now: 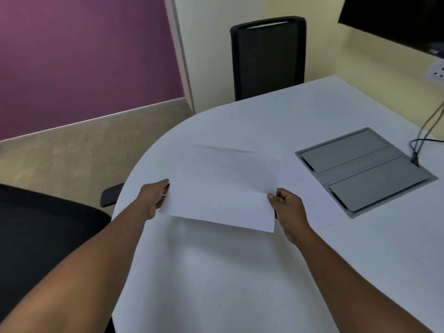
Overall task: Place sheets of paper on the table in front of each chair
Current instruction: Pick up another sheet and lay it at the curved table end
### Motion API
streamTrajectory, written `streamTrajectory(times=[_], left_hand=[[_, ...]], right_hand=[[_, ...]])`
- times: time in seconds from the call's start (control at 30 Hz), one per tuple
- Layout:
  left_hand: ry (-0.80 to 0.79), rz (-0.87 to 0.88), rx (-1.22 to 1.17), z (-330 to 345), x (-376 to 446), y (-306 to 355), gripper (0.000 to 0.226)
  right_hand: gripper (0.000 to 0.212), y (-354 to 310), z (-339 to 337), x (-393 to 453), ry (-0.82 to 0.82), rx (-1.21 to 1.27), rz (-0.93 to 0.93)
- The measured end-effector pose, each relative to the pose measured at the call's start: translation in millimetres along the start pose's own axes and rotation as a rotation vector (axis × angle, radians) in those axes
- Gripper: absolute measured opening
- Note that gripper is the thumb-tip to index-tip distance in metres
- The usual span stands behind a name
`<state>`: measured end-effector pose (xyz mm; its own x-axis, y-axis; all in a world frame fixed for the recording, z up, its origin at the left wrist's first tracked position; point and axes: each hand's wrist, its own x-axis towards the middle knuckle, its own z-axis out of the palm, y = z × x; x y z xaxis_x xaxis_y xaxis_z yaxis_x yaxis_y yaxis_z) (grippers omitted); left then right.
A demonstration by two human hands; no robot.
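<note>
sheet of paper (223, 188) hangs just above the white worktop (216, 272), pinched at its side edges by the left hand (153, 198) and right hand (287, 207). best lowered flat, square to the near chair (36, 236), then released together.

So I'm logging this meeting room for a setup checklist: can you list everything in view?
white round-ended table: one, centre and right
white paper sheets: held stack plus what looks like one sheet lying beneath at right, above the table's middle
black mesh-back chair: one, far side
black chair: one, near left, partly seen
grey metal cable hatch: one, set in the table, right
dark cables: count unclear, far right
white wall socket: one, right wall
black screen: one, top right
left hand: grips paper's left edge
right hand: grips paper's right edge
</note>
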<state>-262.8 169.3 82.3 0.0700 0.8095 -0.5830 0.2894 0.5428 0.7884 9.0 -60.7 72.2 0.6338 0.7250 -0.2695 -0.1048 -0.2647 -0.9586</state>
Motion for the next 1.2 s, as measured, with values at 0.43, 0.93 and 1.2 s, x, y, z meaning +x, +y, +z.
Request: streamTrajectory(times=[0.43, 0.93, 1.2], left_hand=[[0.062, -0.022, -0.09, -91, -5, -69, 0.01], [0.41, 0.021, 0.214, -126, -2, -129, 0.012], [0.41, 0.017, 0.354, -128, -5, -139, 0.025]], right_hand=[[0.005, 21, 86, 15, -0.09, -0.238, 0.034], [0.024, 62, 165, 19, -0.05, -0.613, 0.018], [0.025, 73, 178, 14, 0.0, -0.713, -0.027]])
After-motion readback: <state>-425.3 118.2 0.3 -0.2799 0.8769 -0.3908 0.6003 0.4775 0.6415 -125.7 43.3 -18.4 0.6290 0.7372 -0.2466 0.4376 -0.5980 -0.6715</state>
